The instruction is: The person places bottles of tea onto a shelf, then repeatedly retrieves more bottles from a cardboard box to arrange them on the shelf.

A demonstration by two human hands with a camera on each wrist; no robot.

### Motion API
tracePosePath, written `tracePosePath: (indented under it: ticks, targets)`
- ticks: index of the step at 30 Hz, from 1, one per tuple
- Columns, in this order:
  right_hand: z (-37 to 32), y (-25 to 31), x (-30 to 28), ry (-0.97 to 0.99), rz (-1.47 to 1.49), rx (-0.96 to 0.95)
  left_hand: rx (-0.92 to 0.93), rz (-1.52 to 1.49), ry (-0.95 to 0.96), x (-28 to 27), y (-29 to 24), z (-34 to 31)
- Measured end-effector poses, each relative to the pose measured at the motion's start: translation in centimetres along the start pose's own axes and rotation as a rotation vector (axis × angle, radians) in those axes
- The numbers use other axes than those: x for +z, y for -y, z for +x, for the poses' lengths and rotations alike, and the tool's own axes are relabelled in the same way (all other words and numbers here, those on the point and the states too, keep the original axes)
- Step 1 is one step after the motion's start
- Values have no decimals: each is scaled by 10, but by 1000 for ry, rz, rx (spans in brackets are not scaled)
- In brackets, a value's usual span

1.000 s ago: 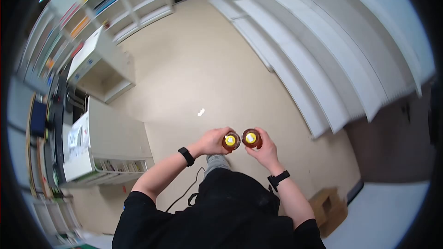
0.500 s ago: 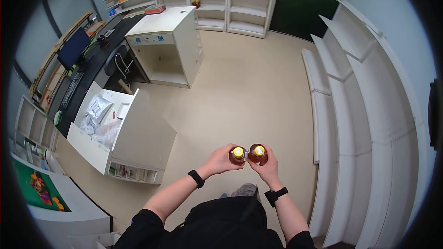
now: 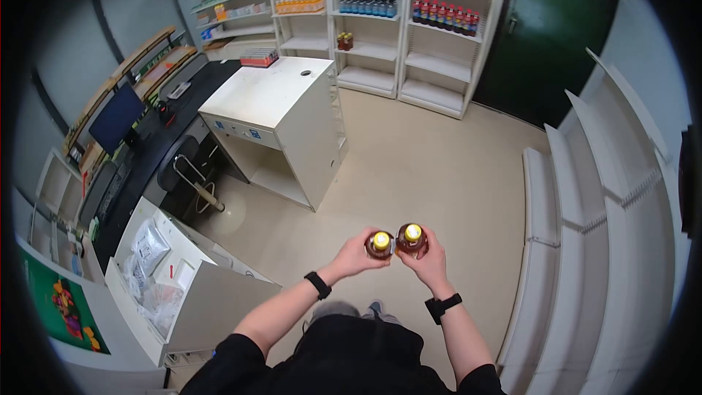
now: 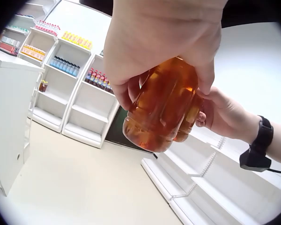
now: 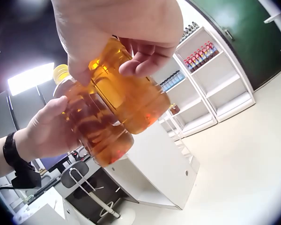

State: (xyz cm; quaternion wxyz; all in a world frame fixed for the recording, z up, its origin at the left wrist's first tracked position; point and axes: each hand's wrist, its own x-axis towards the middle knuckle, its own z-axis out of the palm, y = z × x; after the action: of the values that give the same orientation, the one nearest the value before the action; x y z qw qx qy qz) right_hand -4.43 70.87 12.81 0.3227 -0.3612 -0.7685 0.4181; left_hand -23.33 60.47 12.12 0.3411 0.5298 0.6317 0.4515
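Note:
My left hand (image 3: 354,254) grips a clear plastic bottle (image 3: 379,246) of amber drink with a yellow cap. A second bottle of the same kind (image 3: 412,239) is held in my right hand (image 3: 430,263), fingers curled round its side. Both are upright in front of my body, side by side and close together. In the left wrist view the left-hand bottle (image 4: 161,108) hangs below the palm, with the other partly hidden behind it. From the right wrist, the right-hand bottle (image 5: 131,93) overlaps the left-hand bottle (image 5: 96,126).
Shelving with rows of drinks (image 3: 444,18) stands at the back, two amber bottles (image 3: 344,41) on one shelf. A white cabinet (image 3: 270,102) and a black desk (image 3: 175,113) are to the left. A drawer unit with plastic bags (image 3: 150,249) is nearer. White stepped shelves (image 3: 570,249) line the right.
The head view has lifted and turned, bringing the back shelving and the green door further into view. Both bottles stay in the hands; they have come closer together.

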Motion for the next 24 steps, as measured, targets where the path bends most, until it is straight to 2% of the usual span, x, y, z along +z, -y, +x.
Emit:
tracePosePath:
  ticks: [6,14,19,24]
  targets:
    - [198,-44,27,13,44,-97,36,78,-31,-73,41,178]
    - [479,-100,50,69,52,-82,18,68,-109,-158,93,447]
    - [623,-103,37,54,-24,2,11,18,-114,-199,103,595]
    - [778,-153,53,63,8,-19,-2,29,-149,-232,143,746]
